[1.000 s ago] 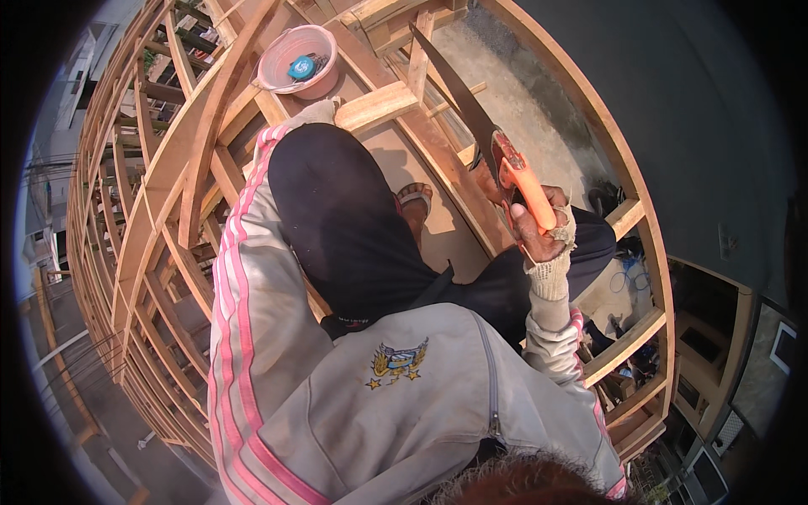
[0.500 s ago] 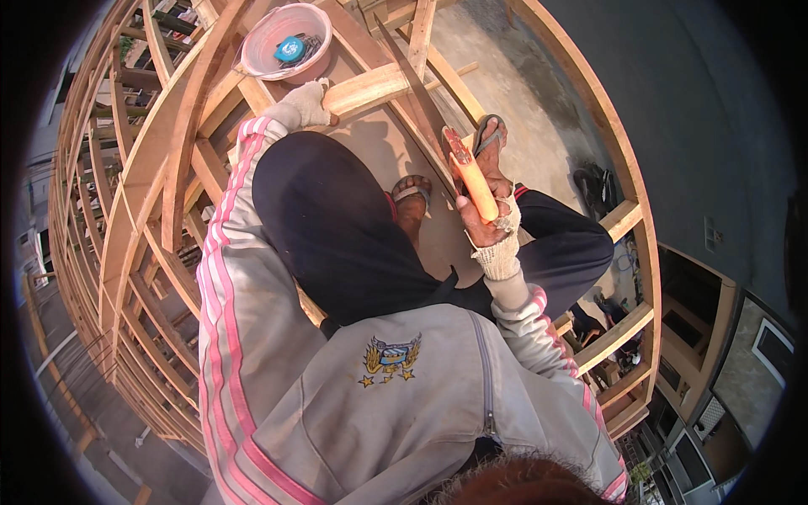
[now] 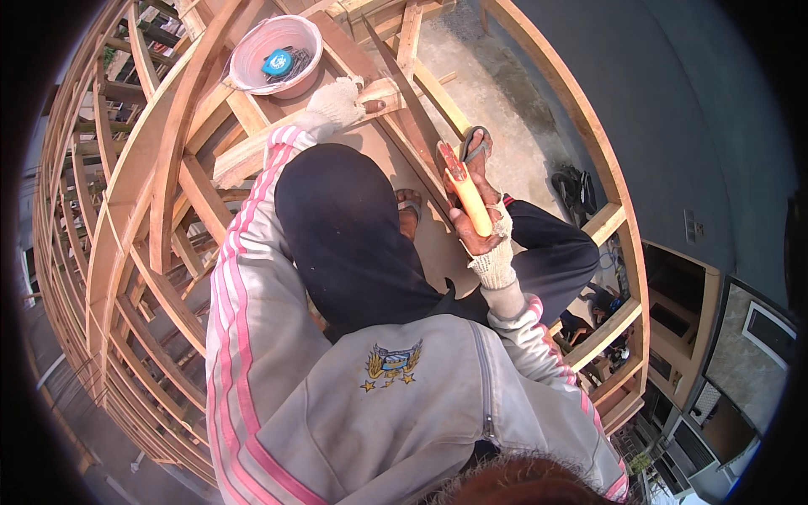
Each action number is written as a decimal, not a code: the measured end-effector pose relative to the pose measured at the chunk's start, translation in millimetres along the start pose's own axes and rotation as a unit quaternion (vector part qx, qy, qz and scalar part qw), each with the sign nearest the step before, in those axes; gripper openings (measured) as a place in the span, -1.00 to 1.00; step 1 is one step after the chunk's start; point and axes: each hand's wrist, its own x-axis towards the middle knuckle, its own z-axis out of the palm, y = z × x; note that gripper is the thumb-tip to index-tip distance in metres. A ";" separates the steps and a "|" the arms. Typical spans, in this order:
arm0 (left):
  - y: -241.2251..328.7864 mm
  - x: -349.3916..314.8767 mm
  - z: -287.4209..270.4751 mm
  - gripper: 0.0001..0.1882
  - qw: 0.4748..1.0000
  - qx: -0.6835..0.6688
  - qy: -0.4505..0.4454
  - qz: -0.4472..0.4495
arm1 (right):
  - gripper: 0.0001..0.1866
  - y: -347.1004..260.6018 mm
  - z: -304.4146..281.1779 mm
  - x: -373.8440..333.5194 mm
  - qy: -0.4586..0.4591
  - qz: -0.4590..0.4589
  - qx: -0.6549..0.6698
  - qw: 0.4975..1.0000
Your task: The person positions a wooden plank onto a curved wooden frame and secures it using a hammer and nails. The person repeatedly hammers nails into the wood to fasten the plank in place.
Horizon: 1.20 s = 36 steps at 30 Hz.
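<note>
My right hand (image 3: 480, 231), in a cream fingerless knit glove, is closed around the yellow-orange and red handle of a handsaw (image 3: 414, 108). Its long dark blade slants away toward the upper left and crosses a pale timber piece (image 3: 389, 94). Close to the blade's left side, my left hand (image 3: 338, 103), in a matching glove, grips that timber. Part of the timber also shows left of my forearm. Whether the teeth are in the wood cannot be made out.
A pink bucket (image 3: 240, 63) holding nails and a blue tape measure (image 3: 278, 63) stands beyond my left hand. Curved wooden framing (image 3: 135, 185) surrounds me on both sides, with gaps between ribs. My sandalled feet (image 3: 410, 210) are near the saw. Dark shoes (image 3: 575, 192) lie at right.
My left hand has moved right along the timber, closer to the saw blade, and more timber shows left of my arm. The right hand keeps its hold on the saw; the view has shifted slightly.
</note>
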 end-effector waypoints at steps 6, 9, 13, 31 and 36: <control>-34.2 18.2 -8.9 -0.15 0.989 -0.136 -0.054 0.039 | -0.40 -14.5 9.6 18.9 0.002 0.015 0.036 0.999; -38.0 28.5 -9.4 -0.13 0.992 -0.100 -0.065 0.038 | -0.41 -5.2 19.3 19.7 0.014 0.038 0.099 0.994; -39.1 38.4 -23.2 -0.08 0.990 -0.069 -0.126 0.012 | -0.38 -3.8 25.7 30.6 0.027 -0.008 0.038 0.999; -4.5 -2.6 -6.4 -0.46 0.993 0.069 0.075 0.066 | -0.32 9.1 21.5 44.5 0.011 -0.031 0.037 0.999; 1.4 13.2 -11.0 -0.48 0.997 0.028 0.050 0.043 | -0.31 6.6 20.7 40.7 0.000 0.009 0.057 0.998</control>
